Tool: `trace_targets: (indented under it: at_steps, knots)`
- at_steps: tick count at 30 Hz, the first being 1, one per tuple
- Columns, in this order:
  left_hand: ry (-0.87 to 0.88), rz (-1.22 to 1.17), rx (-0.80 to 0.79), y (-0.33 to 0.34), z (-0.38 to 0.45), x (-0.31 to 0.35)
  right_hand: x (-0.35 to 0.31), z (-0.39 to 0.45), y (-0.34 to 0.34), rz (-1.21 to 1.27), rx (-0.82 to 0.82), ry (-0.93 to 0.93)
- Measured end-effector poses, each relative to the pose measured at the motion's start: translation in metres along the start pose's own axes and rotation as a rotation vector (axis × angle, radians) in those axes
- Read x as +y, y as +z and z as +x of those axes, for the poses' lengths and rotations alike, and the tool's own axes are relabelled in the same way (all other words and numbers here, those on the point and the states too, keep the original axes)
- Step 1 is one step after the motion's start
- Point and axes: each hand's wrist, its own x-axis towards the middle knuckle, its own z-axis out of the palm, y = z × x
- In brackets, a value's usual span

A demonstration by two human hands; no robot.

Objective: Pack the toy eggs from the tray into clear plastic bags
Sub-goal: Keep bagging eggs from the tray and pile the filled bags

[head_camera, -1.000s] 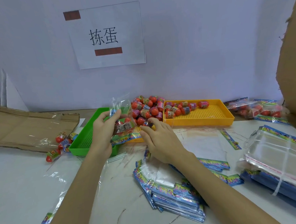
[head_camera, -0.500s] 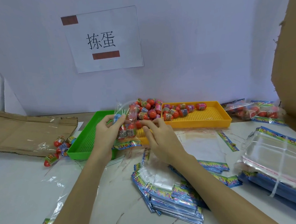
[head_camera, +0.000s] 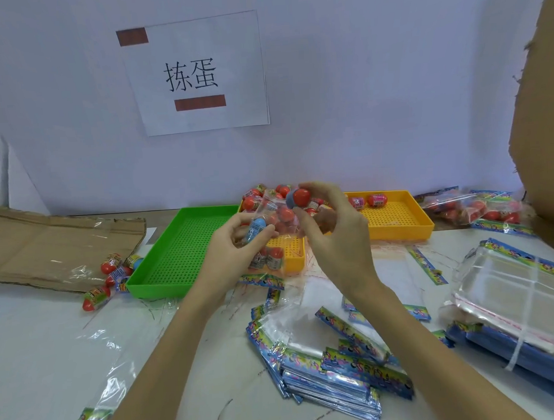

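My left hand point(head_camera: 230, 246) holds a clear plastic bag point(head_camera: 273, 239) upright over the near left corner of the yellow tray point(head_camera: 398, 224); several toy eggs lie in the bag. My right hand point(head_camera: 331, 225) pinches a red and blue toy egg point(head_camera: 298, 198) right at the bag's open top. More red eggs point(head_camera: 367, 201) are heaped in the yellow tray, partly hidden behind my hands.
An empty green tray point(head_camera: 180, 252) sits left of the yellow one, with loose eggs point(head_camera: 113, 275) beside it near flattened cardboard point(head_camera: 42, 246). Filled bags point(head_camera: 472, 209) lie at the back right. Stacks of empty bags point(head_camera: 329, 370) and a bundled stack point(head_camera: 518, 304) lie in front.
My right hand has lifted from the egg pile with one egg and brought it to the top of the bag. My left hand has raised the bag slightly.
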Motion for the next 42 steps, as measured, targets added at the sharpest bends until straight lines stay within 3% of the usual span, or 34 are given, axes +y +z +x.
trace_targets:
  at_steps: [10, 16, 22, 28, 42]
  knots:
    - [0.085, -0.049, -0.069, 0.0047, -0.0059, 0.0065, 0.0059, -0.0011, -0.0008, -0.275, -0.122, -0.158]
    - [0.095, -0.045, -0.054, 0.0024, -0.0027, 0.0031, 0.0077, -0.0034, -0.0002, -0.191, -0.206, -0.097]
    - [0.090, -0.024, -0.054, 0.0020, -0.0011, 0.0003, 0.0055, -0.0033, -0.0007, -0.001, -0.108, 0.015]
    - [0.101, -0.007, -0.086, 0.0024, -0.0031, 0.0029, 0.0086, -0.0024, -0.0033, -0.119, -0.069, 0.006]
    - [0.132, 0.066, -0.078, 0.0026, -0.0047, 0.0049, 0.0046, 0.0021, -0.0093, -0.086, -0.287, 0.041]
